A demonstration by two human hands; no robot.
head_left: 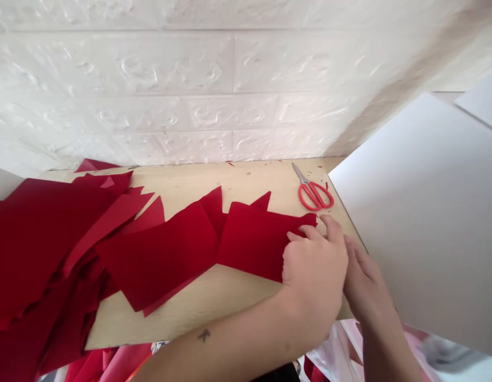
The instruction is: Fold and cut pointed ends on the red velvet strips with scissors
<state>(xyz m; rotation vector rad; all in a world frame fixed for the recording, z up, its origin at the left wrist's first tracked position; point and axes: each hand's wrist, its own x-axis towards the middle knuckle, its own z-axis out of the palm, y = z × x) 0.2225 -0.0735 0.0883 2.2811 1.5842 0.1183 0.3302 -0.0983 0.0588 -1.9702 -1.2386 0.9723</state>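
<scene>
My left hand (315, 265) reaches across to the right end of a red velvety cloth piece (251, 239). Its fingers are bent and closed at the cloth's upper right corner. Right beside it is my right hand (365, 281), its fingertips mostly hidden behind the left hand, so I cannot tell what they hold. A second red cloth piece (166, 260) lies to the left, its edge meeting the first. Just beyond my hands, red-handled scissors (315, 195) rest on the table with their blades pointing toward the wall.
A heap of red cloth (26, 239) covers the left of the pale wooden table (182, 183). Behind stands a white brick-patterned wall (190, 69). A large white panel (424, 212) rises close on the right. Small red scraps lie near the scissors. More red material shows below the front edge.
</scene>
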